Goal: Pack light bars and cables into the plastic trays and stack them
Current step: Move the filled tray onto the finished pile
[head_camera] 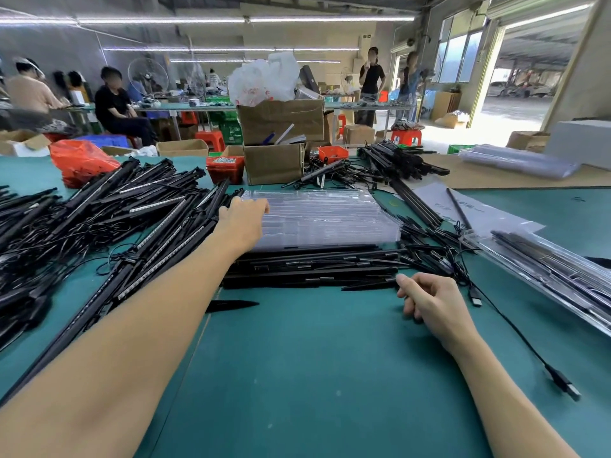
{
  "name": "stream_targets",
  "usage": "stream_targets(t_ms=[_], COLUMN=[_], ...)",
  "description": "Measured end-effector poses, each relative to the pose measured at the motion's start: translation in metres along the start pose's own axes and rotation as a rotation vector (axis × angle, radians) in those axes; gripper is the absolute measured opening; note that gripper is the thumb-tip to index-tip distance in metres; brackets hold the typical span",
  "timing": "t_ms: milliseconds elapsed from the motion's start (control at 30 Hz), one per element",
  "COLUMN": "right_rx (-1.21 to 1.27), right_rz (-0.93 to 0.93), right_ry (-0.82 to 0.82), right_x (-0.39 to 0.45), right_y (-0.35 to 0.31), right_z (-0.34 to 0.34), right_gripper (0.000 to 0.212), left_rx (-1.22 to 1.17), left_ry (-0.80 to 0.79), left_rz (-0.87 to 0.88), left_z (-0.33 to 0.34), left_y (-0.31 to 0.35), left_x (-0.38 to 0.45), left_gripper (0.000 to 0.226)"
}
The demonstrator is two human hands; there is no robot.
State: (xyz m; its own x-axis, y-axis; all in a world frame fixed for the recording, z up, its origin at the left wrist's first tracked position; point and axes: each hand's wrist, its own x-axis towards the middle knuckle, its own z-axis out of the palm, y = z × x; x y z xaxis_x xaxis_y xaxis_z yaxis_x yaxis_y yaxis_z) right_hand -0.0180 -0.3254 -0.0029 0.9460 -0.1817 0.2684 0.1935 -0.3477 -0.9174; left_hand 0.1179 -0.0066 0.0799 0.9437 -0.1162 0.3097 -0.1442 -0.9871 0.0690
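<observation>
Reaching across the green table (314, 358), the left hand (243, 219) is laid on the near-left corner of a stack of clear plastic trays (327, 219); its fingertips are over the tray edge, and whether the top tray is pinched or only touched cannot be told. The right hand (429, 302) is held loosely curled, nothing in it, just beside the right end of a row of black light bars (310, 269) lying directly in front of the trays. A large loose heap of bars with tangled cables (109, 223) lies to the left, touching the forearm. A filled tray (545, 269) rests tilted at the right, and a USB cable (515, 332) trails from it over the table. Risks judged: several thin trays may be lifted together if they cling; the heap may be dragged by the forearm; a bar lifted from the row may pull snagged cable with it; the tilted tray may slide if the trailing lead is caught.
</observation>
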Motion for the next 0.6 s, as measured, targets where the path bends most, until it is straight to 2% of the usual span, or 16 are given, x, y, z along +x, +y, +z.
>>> stream_targets(t_ms=[133, 333, 400, 500, 600], right_rx=[0.003, 0.024, 0.028, 0.03, 0.026], right_rz=[-0.002, 0.0, -0.002, -0.001, -0.001], right_ry=[-0.001, -0.001, 0.002, 0.003, 0.0], right_x=[0.0, 0.001, 0.001, 0.0, -0.001], right_y=[0.0, 0.002, 0.003, 0.003, 0.002], right_z=[-0.001, -0.001, -0.001, -0.002, -0.002], right_gripper=[0.039, 0.04, 0.04, 0.04, 0.04], left_rx=[0.11, 0.175, 0.197, 0.39, 0.369], left_ry=[0.023, 0.143, 0.124, 0.027, 0.115], left_rz=[0.016, -0.004, -0.001, 0.067, 0.1], left_z=[-0.003, 0.001, 0.001, 0.003, 0.008], left_y=[0.005, 0.013, 0.016, 0.023, 0.028], left_x=[0.003, 0.0, 0.0, -0.003, -0.01], left_gripper=[0.036, 0.022, 0.024, 0.025, 0.019])
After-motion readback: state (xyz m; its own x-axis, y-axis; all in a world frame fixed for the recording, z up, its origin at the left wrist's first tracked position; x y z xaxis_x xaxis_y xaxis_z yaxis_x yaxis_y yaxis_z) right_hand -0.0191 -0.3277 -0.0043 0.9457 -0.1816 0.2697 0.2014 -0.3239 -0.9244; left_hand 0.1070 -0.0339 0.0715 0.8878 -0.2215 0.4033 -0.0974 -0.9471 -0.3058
